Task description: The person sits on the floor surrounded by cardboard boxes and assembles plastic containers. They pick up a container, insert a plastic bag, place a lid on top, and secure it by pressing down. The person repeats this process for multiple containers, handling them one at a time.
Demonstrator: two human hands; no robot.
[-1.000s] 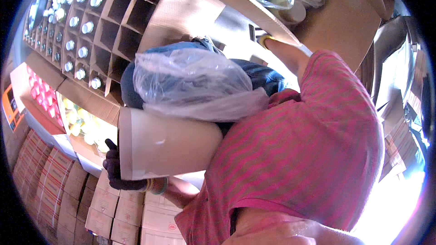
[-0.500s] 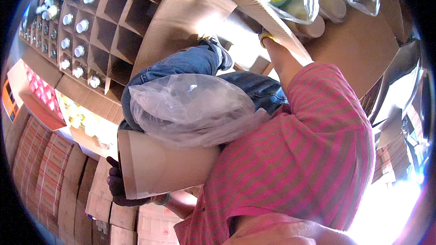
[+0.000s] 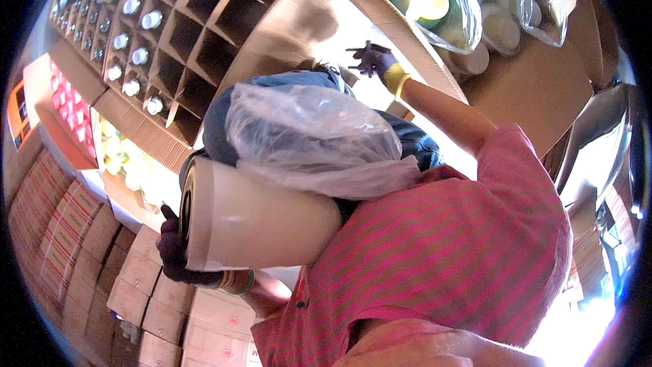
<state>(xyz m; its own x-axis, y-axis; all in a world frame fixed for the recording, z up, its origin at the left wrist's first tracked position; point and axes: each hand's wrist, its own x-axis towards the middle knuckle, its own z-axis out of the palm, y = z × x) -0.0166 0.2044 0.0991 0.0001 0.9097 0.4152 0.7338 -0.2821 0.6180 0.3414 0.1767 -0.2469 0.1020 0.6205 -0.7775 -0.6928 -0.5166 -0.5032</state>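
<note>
My left hand (image 3: 173,248), in a dark glove with bangles at the wrist, grips the rim of a white bucket-like cylinder (image 3: 265,221). The cylinder lies on its side against my lap, and a strip of its dark opening shows at the rim. A crumpled clear plastic bag (image 3: 316,139) rests across my jeans. My right hand (image 3: 373,61), in a dark glove with a yellow cuff, has its fingers spread and holds nothing. It is beside the flap of an open carton (image 3: 536,88).
A divided carton (image 3: 204,34) with several white-capped bottles (image 3: 151,20) stands at the far left. Yellow-lidded containers (image 3: 428,3) in clear plastic lie in the carton at the far right. Pink items (image 3: 71,112) fill a box at left; closed cartons (image 3: 163,306) are stacked nearer me.
My right hand has come out from behind the carton flap, fingers spread. The cylinder has turned a little, showing more of its dark opening, and my left hand still grips it. The view has shifted.
</note>
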